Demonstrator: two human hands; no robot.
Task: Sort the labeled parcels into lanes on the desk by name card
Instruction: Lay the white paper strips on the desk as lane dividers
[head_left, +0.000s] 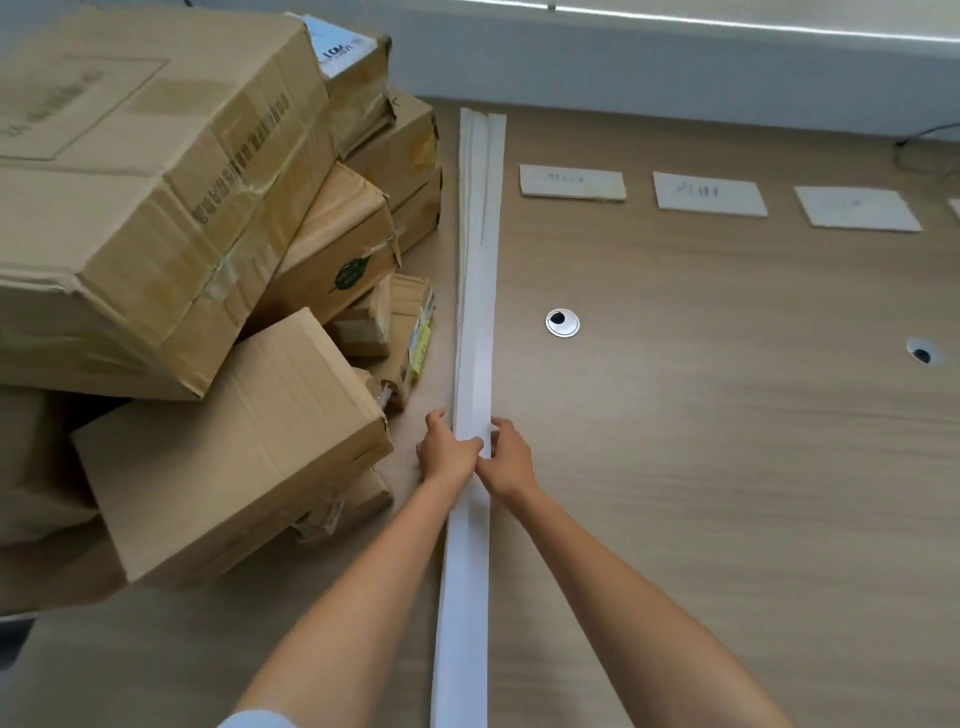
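A long stack of white strips (475, 322) runs down the wooden desk (727, 467) from the far edge to the near edge. My left hand (447, 449) grips the strips from the left side and my right hand (509, 457) pinches them from the right, both at the same spot. Left of the strips is a pile of several brown cardboard parcels (171, 218), some tilted on one another. Three white name cards lie in a row at the far side: one (571, 182), a second (709, 193), a third (857, 208).
A round metal cable grommet (562, 322) sits in the desk right of the strips, and another hole (922, 352) is at the far right. A white wall panel runs along the back. A dark cable (919, 140) lies at the back right corner.
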